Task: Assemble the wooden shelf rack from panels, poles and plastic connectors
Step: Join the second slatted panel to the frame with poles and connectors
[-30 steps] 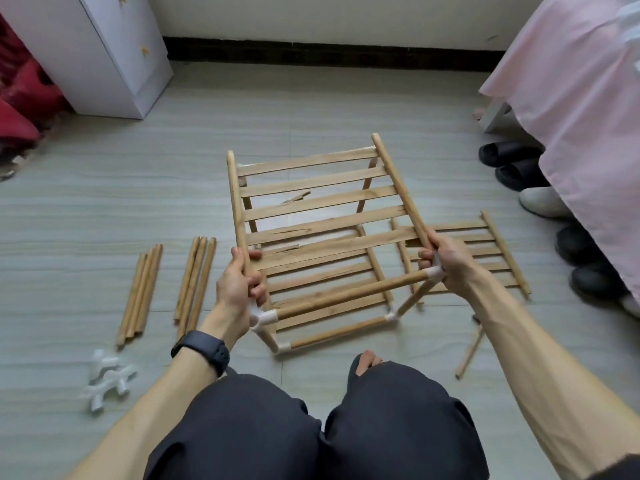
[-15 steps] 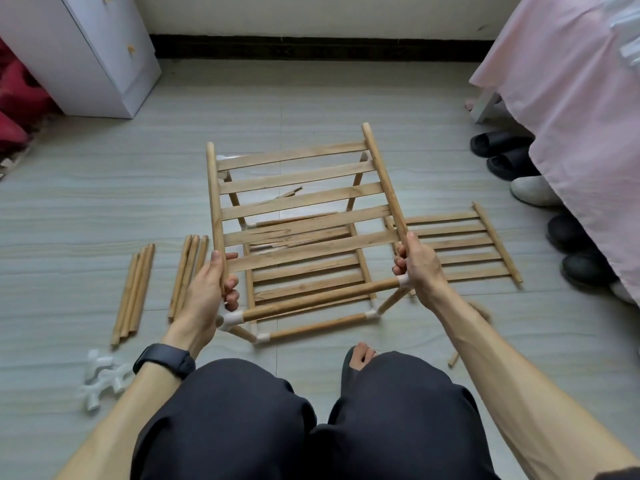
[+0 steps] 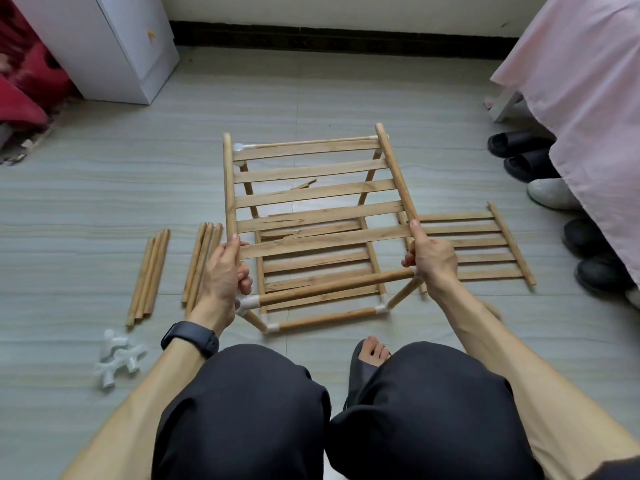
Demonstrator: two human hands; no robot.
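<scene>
Pale grey floor, white cabinet far left, pink bedspread crowding the right. Dead centre sits the rack. Left hand and right hand each curl round a side rail of the top panel. Three panels counted, with the spare panel flat on the right. Two pole bundles lie left, connectors nearer. Five shoes line the bed edge, and there's open floor ahead.

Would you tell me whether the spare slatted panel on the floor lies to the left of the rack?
No, the spare panel lies flat to the right of the rack, beyond the right hand.
</scene>
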